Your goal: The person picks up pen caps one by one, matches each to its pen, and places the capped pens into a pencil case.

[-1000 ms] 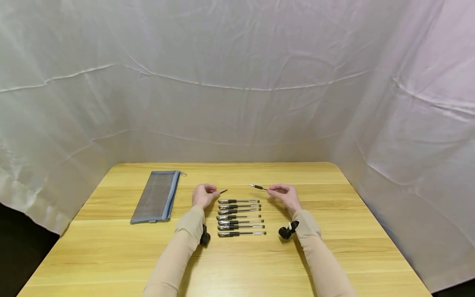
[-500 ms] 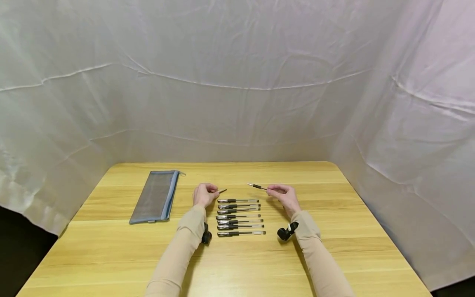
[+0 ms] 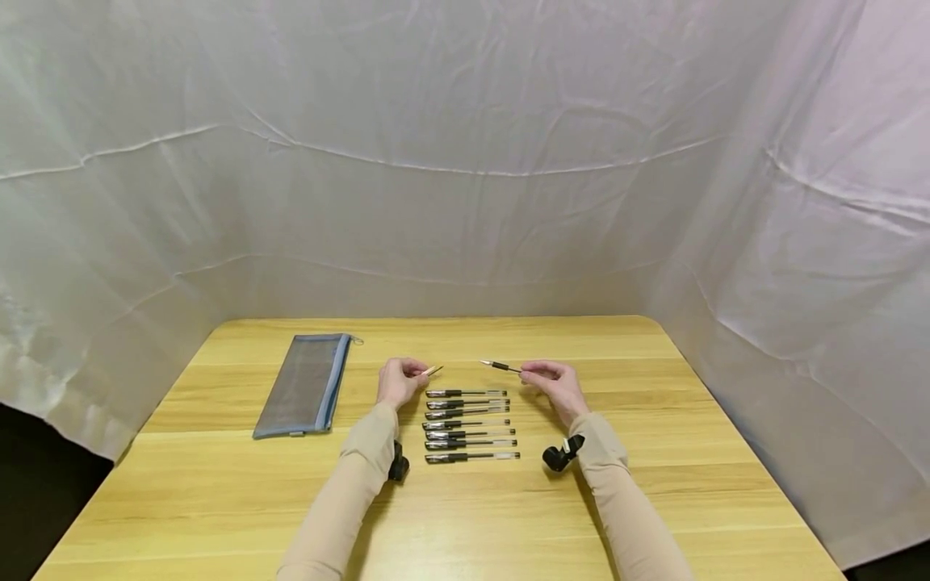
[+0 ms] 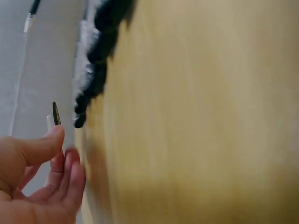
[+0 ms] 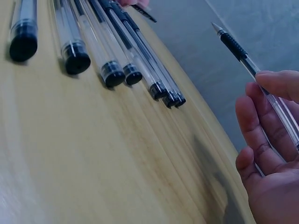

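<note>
- Clear plastic black-grip pen (image 5: 248, 63) uncapped, grasped by right fingers (image 5: 247, 113).
- Clear black-clipped cap (image 4: 56, 114) pinched by left fingers (image 4: 74, 184), not fitted.
- Seven clear-black pens (image 3: 454, 424) capped, aligned on wooden desk (image 3: 501, 524).

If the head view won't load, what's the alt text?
A person's left hand pinches what looks like a cap, and their right hand holds an uncapped pen, tip toward the left hand. Seven more pens lie side by side on a table nearer the camera, with a pouch to the left.
</note>
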`<state>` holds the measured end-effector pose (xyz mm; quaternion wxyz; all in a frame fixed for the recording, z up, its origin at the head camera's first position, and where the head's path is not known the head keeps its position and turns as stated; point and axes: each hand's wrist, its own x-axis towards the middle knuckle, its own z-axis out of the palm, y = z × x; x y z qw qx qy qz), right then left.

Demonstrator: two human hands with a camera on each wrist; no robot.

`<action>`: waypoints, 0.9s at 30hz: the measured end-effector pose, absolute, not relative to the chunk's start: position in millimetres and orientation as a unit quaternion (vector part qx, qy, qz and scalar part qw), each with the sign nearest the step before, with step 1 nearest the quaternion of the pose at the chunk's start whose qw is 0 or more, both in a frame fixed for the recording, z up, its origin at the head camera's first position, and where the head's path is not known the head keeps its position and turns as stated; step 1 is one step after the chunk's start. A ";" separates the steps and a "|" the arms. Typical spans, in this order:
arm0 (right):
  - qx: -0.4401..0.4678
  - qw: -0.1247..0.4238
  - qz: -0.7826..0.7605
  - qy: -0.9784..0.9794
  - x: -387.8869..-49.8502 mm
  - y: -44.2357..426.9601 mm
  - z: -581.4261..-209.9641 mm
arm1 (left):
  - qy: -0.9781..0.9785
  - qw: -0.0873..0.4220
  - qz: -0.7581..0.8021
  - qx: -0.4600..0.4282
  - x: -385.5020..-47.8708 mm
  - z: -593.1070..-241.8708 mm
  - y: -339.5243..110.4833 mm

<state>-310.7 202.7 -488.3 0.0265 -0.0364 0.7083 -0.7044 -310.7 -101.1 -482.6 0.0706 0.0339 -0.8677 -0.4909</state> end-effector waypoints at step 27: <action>-0.102 0.078 -0.688 0.715 -298.9 176.9 -482.8 | -0.718 -0.046 -0.690 -0.074 -282.0 -483.7 -106.7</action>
